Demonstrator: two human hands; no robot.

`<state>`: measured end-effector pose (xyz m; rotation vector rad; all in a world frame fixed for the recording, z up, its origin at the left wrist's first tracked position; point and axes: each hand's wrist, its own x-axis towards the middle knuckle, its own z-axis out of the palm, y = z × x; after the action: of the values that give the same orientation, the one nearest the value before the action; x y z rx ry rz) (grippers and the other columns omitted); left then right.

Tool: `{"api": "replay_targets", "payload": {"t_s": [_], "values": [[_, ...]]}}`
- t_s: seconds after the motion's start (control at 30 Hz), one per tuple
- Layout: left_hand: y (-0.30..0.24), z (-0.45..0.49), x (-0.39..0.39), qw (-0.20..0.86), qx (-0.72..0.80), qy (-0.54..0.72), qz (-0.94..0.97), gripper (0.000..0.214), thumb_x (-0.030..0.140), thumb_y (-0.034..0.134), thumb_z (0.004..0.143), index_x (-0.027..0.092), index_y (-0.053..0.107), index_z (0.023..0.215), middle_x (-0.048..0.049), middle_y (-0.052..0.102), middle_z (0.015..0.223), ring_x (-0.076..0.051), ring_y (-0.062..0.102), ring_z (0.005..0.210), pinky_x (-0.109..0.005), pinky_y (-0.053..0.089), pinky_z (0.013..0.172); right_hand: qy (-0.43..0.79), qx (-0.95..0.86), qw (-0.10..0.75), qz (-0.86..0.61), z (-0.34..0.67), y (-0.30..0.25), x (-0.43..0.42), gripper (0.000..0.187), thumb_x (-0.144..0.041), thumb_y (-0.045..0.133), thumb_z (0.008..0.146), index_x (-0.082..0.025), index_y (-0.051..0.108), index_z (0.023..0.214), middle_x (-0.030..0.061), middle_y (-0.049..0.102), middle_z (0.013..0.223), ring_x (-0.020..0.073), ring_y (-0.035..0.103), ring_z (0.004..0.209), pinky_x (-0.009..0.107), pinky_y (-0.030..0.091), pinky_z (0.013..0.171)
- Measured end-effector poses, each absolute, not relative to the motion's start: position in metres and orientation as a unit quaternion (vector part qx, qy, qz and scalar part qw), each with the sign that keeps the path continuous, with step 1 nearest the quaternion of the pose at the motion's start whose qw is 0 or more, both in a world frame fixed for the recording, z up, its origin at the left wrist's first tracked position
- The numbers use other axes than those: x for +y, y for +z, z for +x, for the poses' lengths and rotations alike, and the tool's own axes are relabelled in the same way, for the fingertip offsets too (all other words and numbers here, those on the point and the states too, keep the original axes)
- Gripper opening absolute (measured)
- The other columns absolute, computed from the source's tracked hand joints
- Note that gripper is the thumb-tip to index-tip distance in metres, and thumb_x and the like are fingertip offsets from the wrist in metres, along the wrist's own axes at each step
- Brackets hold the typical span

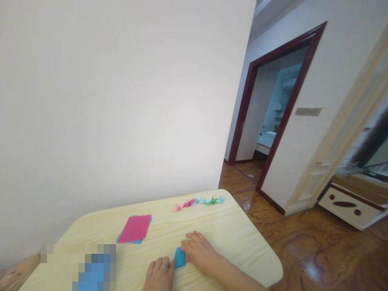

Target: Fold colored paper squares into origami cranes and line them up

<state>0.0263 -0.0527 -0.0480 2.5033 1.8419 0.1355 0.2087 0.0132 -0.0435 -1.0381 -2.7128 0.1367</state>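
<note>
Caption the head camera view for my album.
Left hand and right hand at small blue paper, pink sheet farther back on table.

Under your fingers you have a pale table with wood grain and rounded corners. Straight beyond your fingers, you face a plain white wall behind the table's far edge. Well beyond them to the right, you can see a dark red door frame, with shelves in the room behind it. Farther right of your fingers, you have a switch plate, a shiny brown floor and a white cabinet with dark ovals on its front
</note>
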Motion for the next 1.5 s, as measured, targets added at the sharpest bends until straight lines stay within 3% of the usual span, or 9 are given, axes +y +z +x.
{"api": "replay_targets", "payload": {"t_s": [0.23,0.5,0.7,0.87,1.3,1.5], "values": [[-0.049,0.008,-0.025,0.052,0.528,0.144,0.835,0.023,0.017,0.054,0.078,0.029,0.065,0.095,-0.0001,0.067,0.107,-0.018,0.057,0.104,-0.031,0.042,0.087,0.065,-0.927,0.166,-0.33,0.214,-0.054,0.016,0.018,-0.036,0.057,0.083,-0.03,0.059,0.1,-0.0029,0.063,0.107,0.0168,0.047,0.106,0.029,0.033,0.093],[-0.062,0.001,-0.008,0.07,0.45,0.154,0.877,0.035,0.021,0.054,0.081,0.041,0.058,0.109,0.0057,0.063,0.116,-0.02,0.055,0.111,-0.034,0.046,0.087,0.088,-0.904,0.213,-0.36,0.213,-0.049,0.008,0.012,-0.029,0.054,0.085,-0.026,0.065,0.089,-0.0004,0.062,0.102,0.0163,0.047,0.101,0.028,0.035,0.091],[-0.054,0.001,-0.013,0.052,0.439,0.218,0.87,0.026,0.031,0.053,0.083,0.036,0.061,0.107,0.0018,0.068,0.109,-0.018,0.061,0.1,-0.031,0.049,0.085,0.148,-0.852,0.283,-0.416,0.203,-0.042,-0.004,0.008,-0.024,0.057,0.081,-0.023,0.063,0.087,0.0019,0.059,0.102,0.0178,0.045,0.102,0.032,0.033,0.091],[-0.062,-0.002,-0.012,0.052,0.458,0.209,0.862,0.031,0.034,0.053,0.082,0.037,0.058,0.112,0.002,0.066,0.113,-0.021,0.057,0.107,-0.035,0.048,0.087,0.178,-0.82,0.304,-0.452,0.197,-0.049,-0.001,0.006,-0.023,0.061,0.077,-0.023,0.064,0.082,0.0032,0.058,0.103,0.019,0.046,0.101,0.033,0.033,0.089],[-0.063,-0.004,-0.012,0.043,0.464,0.197,0.862,0.031,0.032,0.052,0.083,0.044,0.055,0.112,0.0026,0.061,0.12,-0.021,0.055,0.11,-0.04,0.046,0.087,0.168,-0.805,0.283,-0.494,0.196,-0.047,-0.004,0.003,-0.018,0.059,0.075,-0.02,0.061,0.073,0.0039,0.058,0.106,0.0186,0.046,0.103,0.032,0.031,0.091],[-0.072,-0.004,-0.01,0.03,0.469,0.212,0.857,0.027,0.043,0.05,0.083,0.044,0.057,0.109,0.003,0.063,0.118,-0.022,0.056,0.108,-0.041,0.048,0.085,0.177,-0.802,0.274,-0.5,0.195,-0.04,-0.009,0.004,-0.018,0.058,0.074,-0.02,0.061,0.075,0.0043,0.057,0.108,0.0192,0.045,0.105,0.031,0.031,0.092]]}}
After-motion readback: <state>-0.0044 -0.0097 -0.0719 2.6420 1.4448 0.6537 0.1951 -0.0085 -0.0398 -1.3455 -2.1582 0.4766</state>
